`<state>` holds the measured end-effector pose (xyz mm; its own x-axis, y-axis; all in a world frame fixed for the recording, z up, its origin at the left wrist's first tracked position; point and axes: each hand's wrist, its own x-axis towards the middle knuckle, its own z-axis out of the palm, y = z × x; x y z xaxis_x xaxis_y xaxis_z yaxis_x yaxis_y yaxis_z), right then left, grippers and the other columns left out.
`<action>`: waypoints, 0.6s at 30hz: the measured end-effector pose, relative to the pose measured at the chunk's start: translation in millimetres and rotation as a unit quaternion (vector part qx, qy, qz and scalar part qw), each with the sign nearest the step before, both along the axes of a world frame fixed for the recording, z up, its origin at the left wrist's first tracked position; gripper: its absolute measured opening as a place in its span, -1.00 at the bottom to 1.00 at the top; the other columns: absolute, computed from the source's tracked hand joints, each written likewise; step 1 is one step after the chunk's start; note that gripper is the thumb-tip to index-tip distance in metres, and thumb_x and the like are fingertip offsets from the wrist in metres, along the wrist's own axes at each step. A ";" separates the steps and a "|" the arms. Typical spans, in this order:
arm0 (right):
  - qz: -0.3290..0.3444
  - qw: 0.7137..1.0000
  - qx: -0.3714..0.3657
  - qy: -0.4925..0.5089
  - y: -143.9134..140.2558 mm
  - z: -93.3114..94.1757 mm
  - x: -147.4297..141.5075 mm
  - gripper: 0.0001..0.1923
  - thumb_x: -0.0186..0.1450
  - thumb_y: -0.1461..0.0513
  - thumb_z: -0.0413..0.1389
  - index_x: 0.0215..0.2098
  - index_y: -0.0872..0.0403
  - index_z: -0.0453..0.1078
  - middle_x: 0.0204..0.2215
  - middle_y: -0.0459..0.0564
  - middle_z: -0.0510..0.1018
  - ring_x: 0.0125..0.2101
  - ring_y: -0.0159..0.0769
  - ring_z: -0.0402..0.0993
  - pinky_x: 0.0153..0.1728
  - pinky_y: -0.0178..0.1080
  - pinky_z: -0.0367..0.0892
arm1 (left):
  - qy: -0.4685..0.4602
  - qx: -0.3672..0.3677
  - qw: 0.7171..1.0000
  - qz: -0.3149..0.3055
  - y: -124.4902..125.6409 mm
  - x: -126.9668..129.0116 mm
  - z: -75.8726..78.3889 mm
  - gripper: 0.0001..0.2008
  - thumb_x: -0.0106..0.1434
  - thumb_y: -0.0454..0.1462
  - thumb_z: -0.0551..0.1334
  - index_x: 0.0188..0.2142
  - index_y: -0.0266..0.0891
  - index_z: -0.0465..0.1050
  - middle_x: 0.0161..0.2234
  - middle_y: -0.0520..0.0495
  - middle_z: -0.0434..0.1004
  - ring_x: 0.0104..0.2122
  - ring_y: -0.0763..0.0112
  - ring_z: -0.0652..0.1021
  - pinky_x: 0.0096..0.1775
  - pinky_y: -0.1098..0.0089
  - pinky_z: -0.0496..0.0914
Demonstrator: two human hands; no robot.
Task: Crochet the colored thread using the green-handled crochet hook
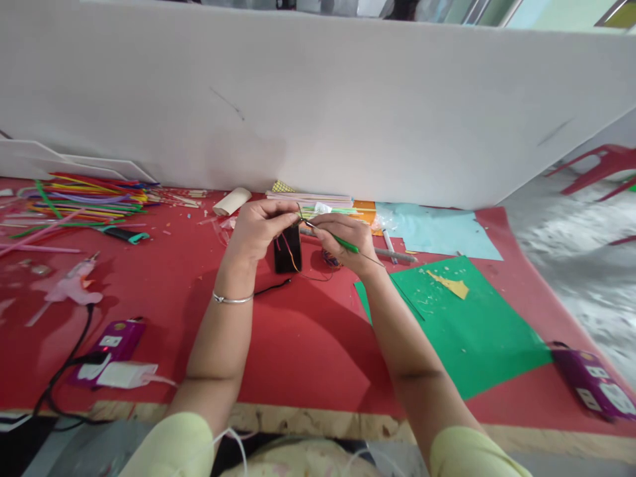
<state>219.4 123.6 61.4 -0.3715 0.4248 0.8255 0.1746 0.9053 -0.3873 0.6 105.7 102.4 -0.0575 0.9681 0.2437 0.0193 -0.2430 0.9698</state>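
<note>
We pinched a bit of dark yarn in our left grip and a green-handled crochet hook in our right grip, above the red surface, apparently so hook tip and yarn could meet.

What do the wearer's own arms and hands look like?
Left hand and right hand both ungloved. Thin, silver-coloured, rounded bangle on the left wrist; no band visible on the right. Pale yellow fabric sleeves end above the elbows, forearms uncovered. No markings discernible.
</note>
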 end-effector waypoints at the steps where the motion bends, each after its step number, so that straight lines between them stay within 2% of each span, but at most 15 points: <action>1: 0.003 1.000 0.002 0.002 0.3 -0.2 0.4 -0.79 0.53 0.19 0.21 0.05 -0.09 0.68 -0.04 -0.01 0.78 0.00 -0.24 0.76 0.10 -0.16 0.66 | -0.015 -0.007 1.000 -0.011 0.7 -0.8 -0.4 -0.75 0.01 -0.19 0.54 -0.30 -0.24 0.75 -0.60 0.04 0.47 -0.60 0.53 0.37 -0.54 0.44 0.26; 5: 0.000 1.000 0.002 -0.001 -1.2 1.9 0.7 -0.78 0.53 0.18 0.21 0.05 -0.11 0.68 -0.04 -0.03 0.79 -0.01 -0.23 0.77 0.09 -0.16 0.68 | -0.041 -0.034 0.998 -0.037 3.1 -4.0 -2.0 -0.73 -0.03 -0.21 0.55 -0.30 -0.24 0.74 -0.62 0.06 0.43 -0.66 0.59 0.28 -0.61 0.45 0.12; 18: 0.000 1.000 0.005 -0.010 -6.3 8.2 2.2 -0.78 0.53 0.16 0.20 0.04 -0.11 0.69 -0.04 -0.02 0.79 -0.01 -0.20 0.78 0.08 -0.15 0.69 | -0.089 -0.053 0.991 -0.083 6.4 -10.3 -5.0 -0.74 -0.08 -0.24 0.58 -0.35 -0.24 0.74 -0.56 0.01 0.51 -0.62 0.59 0.32 -0.57 0.45 0.12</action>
